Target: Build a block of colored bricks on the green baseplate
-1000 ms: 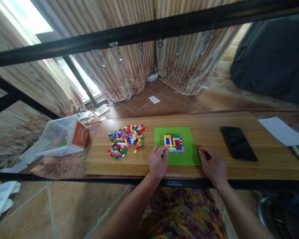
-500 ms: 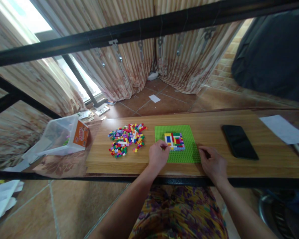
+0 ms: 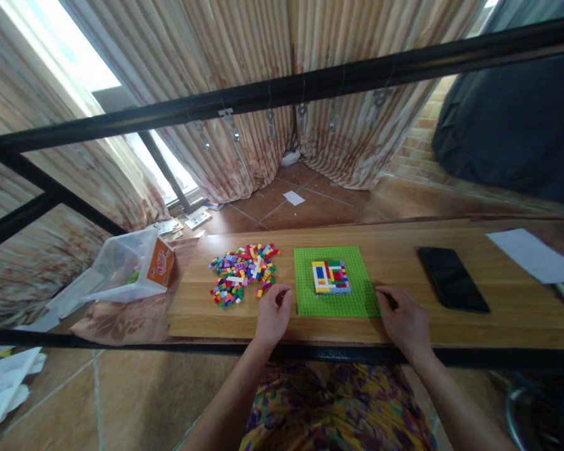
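A green baseplate (image 3: 371, 300) lies on the wooden tabletop. On its middle stands a low, flat-topped block of multicoloured toy bricks (image 3: 331, 277). To the left, many loose toy bricks (image 3: 239, 270) are heaped on the wood. My left hand (image 3: 273, 313) is between the heap and the baseplate, touching neither the block nor the plate. Its fingers are curled, and what they hold, if anything, is hidden. At the baseplate's right edge, my right hand (image 3: 405, 318) has its thumb and forefinger closed on the near corner area.
A black phone (image 3: 452, 279) lies right of my right hand, with white paper (image 3: 536, 254) beyond it. At the far left, a clear plastic tub (image 3: 122, 266) with an orange label rests on its side. Black metal bars (image 3: 263, 93) cross behind the tabletop (image 3: 395, 250).
My left hand has moved left, away from the brick block and off the baseplate, toward the loose heap. My right hand stays at the plate's edge. The whole view has shifted slightly.
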`<state>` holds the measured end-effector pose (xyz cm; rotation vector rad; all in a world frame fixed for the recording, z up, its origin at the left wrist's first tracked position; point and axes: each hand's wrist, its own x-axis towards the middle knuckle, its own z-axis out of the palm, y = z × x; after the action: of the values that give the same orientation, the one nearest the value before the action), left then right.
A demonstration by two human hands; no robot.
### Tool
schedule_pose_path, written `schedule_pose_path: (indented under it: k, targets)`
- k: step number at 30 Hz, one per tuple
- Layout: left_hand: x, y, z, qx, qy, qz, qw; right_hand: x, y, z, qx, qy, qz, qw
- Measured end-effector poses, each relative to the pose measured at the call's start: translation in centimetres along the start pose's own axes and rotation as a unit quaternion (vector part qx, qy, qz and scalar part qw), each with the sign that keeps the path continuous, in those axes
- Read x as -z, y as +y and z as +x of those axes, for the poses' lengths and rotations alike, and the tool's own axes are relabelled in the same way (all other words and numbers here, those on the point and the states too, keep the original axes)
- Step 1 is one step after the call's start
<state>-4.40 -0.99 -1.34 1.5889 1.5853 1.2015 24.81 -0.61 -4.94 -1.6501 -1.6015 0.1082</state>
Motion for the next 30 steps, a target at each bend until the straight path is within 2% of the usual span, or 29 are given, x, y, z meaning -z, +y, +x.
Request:
schedule_pose_path:
  k: [3, 5, 8, 10, 15, 18, 22, 25, 28, 30]
  targets:
    - [1.1, -0.7, -1.2, -0.044, -0.020, 0.035, 0.998, 0.1, -0.1, -0.1, 0.013, -0.026, -0.011, 1.000]
    - [1.2, -0.8, -1.8, -0.073, -0.049, 0.072, 0.994, 0.2, 0.0, 0.0, 0.056, -0.062, -0.020, 0.996]
    - [0.7, -0.5, -2.3, -0.121, -0.097, 0.135, 0.979, 0.3, 0.2, 0.0, 0.117, -0.105, -0.031, 0.987]
    - [0.1, -0.3, -2.5, -0.138, -0.098, 0.169, 0.971, 0.4, 0.4, -0.1, 0.128, -0.115, -0.041, 0.984]
    - [-1.5, -0.1, -2.2, -0.109, -0.058, 0.233, 0.965, 1.2, 0.7, -1.3, 0.127, -0.110, -0.078, 0.983]
    - [-2.7, 0.0, -1.1, -0.081, -0.045, 0.267, 0.959, 2.1, 0.1, -2.9, 0.116, -0.116, -0.076, 0.983]
    - [-4.5, 0.4, 1.7, -0.041, -0.031, 0.286, 0.957, 2.3, -3.1, -5.0, 0.092, -0.138, -0.042, 0.985]
    - [-5.3, 0.4, 3.5, -0.034, -0.011, 0.250, 0.968, 1.4, -7.0, -5.9, 0.096, -0.199, 0.053, 0.974]
    - [-5.1, 0.0, 3.8, -0.063, 0.005, 0.187, 0.980, 0.3, -10.2, -5.9, 0.092, -0.239, 0.116, 0.960]
    - [-4.7, -0.2, 3.5, -0.092, -0.005, 0.147, 0.985, 0.0, -11.2, -5.4, 0.073, -0.251, 0.150, 0.954]
